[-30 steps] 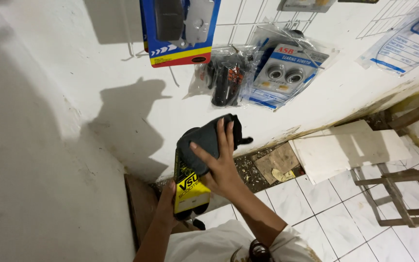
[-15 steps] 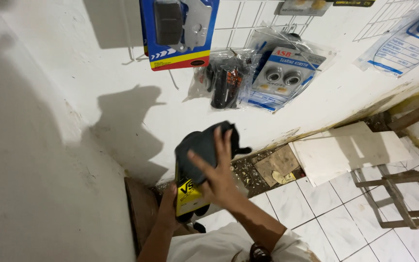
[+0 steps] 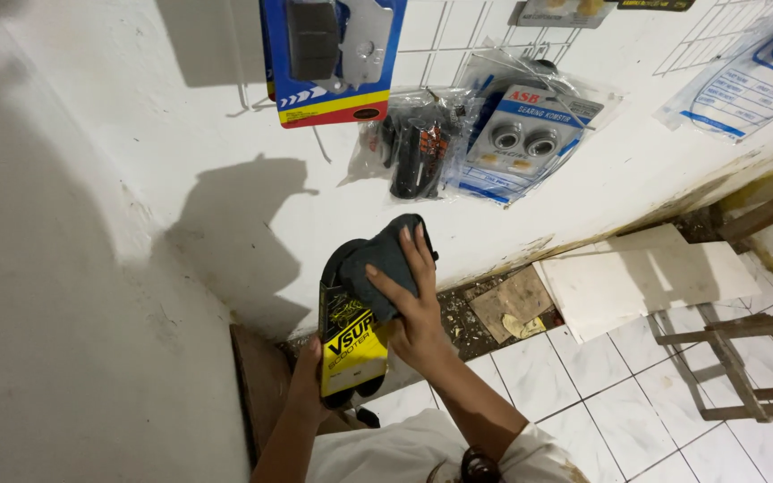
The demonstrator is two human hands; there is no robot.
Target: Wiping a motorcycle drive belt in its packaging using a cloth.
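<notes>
- We face a white wall point(image 3: 91, 224) in a corner, with a wire rack point(image 3: 458, 27) of hanging goods above and a white tiled floor point(image 3: 601, 394) below.
- Pale boards point(image 3: 646, 277) lean at the wall's foot, and a wooden frame point(image 3: 744, 367) lies on the tiles to our right.
- On the rack hang a blue and yellow carded part point(image 3: 333, 58), a clear bag of black grips point(image 3: 413, 148) and a bagged pair of round bearings point(image 3: 521, 139).
- Our left hand point(image 3: 308, 380) is closed around the lower end of a dark packaged item with a yellow card point(image 3: 351, 344), holding it upright before the wall.
- Our right hand point(image 3: 413, 300) lies fingers spread, pressing a dark grey cloth point(image 3: 386, 264) on the package's upper part; since a second ago it has slid lower down the pack, so the wiping goes on.
</notes>
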